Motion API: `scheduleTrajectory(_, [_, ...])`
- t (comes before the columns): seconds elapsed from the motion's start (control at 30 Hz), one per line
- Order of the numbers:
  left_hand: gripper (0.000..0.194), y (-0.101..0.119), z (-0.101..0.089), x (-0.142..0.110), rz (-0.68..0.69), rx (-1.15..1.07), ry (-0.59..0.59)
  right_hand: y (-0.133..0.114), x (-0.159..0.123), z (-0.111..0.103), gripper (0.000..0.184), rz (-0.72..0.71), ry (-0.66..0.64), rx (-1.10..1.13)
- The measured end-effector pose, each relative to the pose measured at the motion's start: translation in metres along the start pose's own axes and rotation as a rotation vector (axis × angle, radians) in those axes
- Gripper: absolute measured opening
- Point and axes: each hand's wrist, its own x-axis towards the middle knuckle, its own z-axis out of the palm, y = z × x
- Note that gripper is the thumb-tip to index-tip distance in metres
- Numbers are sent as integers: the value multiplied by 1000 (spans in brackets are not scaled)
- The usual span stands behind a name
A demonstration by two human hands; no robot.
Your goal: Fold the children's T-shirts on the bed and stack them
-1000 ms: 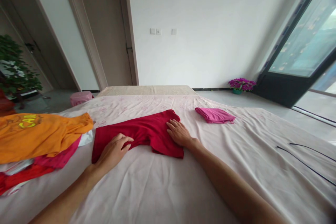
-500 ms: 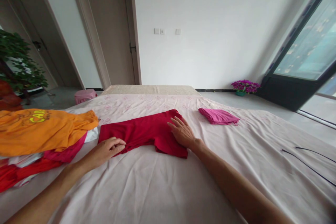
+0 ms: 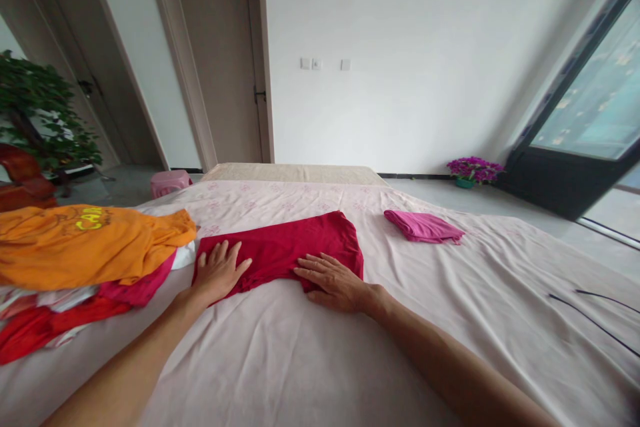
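A dark red garment (image 3: 285, 237), which looks like a pair of shorts folded lengthwise, lies flat on the pale pink sheet (image 3: 280, 360). My left hand (image 3: 220, 273) rests on its left end, fingers spread and palm down. On the lower right part lies my right hand (image 3: 333, 282), its fingers stretched out to the left and covering some of the cloth. Neither hand grips anything. To the right, apart from both hands, sits a folded pink cloth (image 3: 424, 226).
A heap of clothes with an orange printed shirt (image 3: 100, 243) on top lies at the left. Dark cables (image 3: 590, 320) cross the sheet at the right. Beyond the bed stand a pink stool (image 3: 171, 183), a green plant (image 3: 40, 107) and purple flowers (image 3: 475, 170).
My left hand has opened flat onto the left end of the red garment. My right hand has slid down and left over its lower right part. The view has shifted slightly.
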Motion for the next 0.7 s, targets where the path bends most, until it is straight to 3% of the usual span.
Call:
scheduleTrajectory(0.1, [75, -22, 2, -1, -74, 46, -49, 3, 0, 1, 61, -8, -2, -5])
scheduleTrajectory(0.27, [78, -58, 1, 5, -144, 66, -15, -2, -4, 1, 67, -9, -22, 24])
scheduleTrajectory(0.4, [72, -65, -7, 7, -107, 99, -34, -12, -29, -17, 58, -24, -71, 180])
scheduleTrajectory(0.5, [56, -45, -23, 0, -8, 110, 67, -7, -59, -33, 45, 162, 64, 265])
scheduleTrajectory(0.57, [42, -16, -34, -13, 155, 28, 170, 5, -78, -40, 49, 260, 176, 187])
scheduleTrajectory(0.63, [33, 21, -40, -30, 396, -112, 217, 19, -91, -43, 58, 251, 209, 39])
scheduleTrajectory(0.7, [28, 60, -40, -48, 635, -195, 180, 31, -96, -43, 62, 184, 177, -101])
